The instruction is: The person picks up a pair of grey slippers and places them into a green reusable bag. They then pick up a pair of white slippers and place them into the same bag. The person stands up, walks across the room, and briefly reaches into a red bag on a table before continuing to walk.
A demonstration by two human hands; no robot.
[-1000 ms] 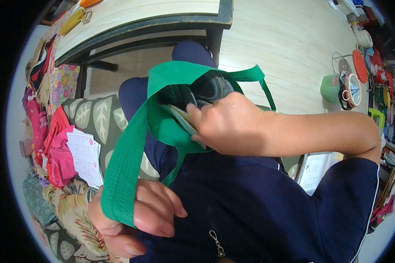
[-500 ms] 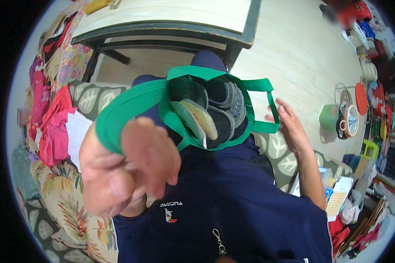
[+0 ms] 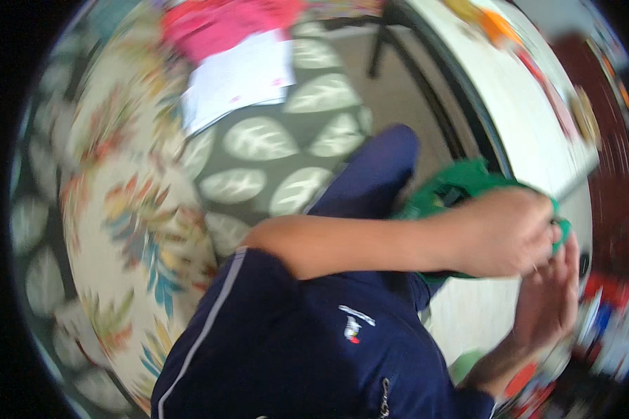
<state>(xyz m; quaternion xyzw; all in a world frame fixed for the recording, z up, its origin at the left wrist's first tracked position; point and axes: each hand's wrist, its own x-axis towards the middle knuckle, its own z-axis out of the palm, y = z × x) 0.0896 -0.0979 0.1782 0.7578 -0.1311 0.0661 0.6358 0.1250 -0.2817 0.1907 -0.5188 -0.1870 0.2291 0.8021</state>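
The green cloth bag [image 3: 437,183] rests by my knee, mostly hidden behind my left forearm; its dark contents barely show. My left hand [image 3: 507,230] reaches across to the right and is closed, knuckles up, around the bag's green handle, a bit of which sticks out beyond the fingers. Just below it, my right hand [image 3: 548,300] comes up from the lower right with its fingers stretched out, close to the left fingertips and the strap. Both hands are somewhat blurred.
Leaf-patterned grey cushioning [image 3: 258,140] lies under me, with a floral cushion [image 3: 129,209] at left. White papers [image 3: 237,80] and pink cloth [image 3: 230,28] are at the back. A dark-edged table [image 3: 461,66] stands beyond my knee, with several items on it.
The view has swung to the left. My left hand has moved from beneath the raised handle across to the right, close to my right hand. The bag's contents are now mostly covered.
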